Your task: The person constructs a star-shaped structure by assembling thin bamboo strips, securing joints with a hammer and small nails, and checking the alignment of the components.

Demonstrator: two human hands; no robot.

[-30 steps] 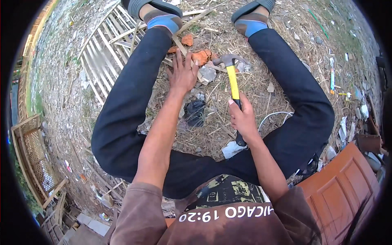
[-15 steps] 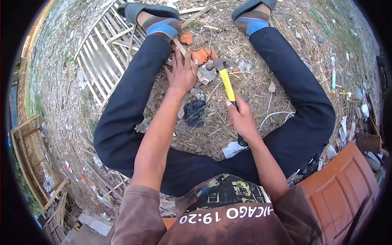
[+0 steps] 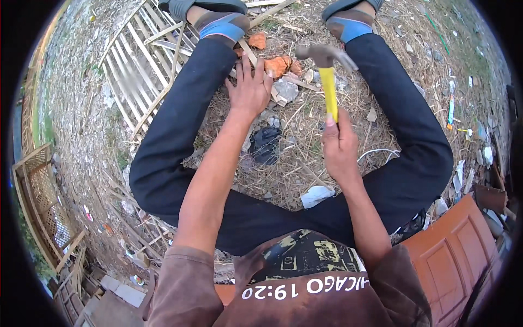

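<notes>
My right hand (image 3: 340,144) is closed round the grip of a claw hammer (image 3: 330,90) with a yellow handle. The hammer's metal head points away from me, seemingly raised above the ground to the right of some orange brick pieces (image 3: 278,66). Between my legs, my left hand (image 3: 250,90) lies palm down with its fingers spread. Those fingers rest over a thin wooden slat (image 3: 248,50), partly hidden under them, just left of the brick. A grey stone (image 3: 286,90) sits by the slat's near end.
A slatted wooden frame (image 3: 136,65) lies beyond my left leg. Black plastic (image 3: 265,146) and a crumpled white scrap (image 3: 317,197) are on the straw-strewn ground between my legs. An orange-brown panelled door (image 3: 452,256) lies at the near right, a lattice frame (image 3: 49,201) at the far left.
The hammer has moved up and to the right, away from the brick and slat, with my right hand still round it. My left hand stays at the slat.
</notes>
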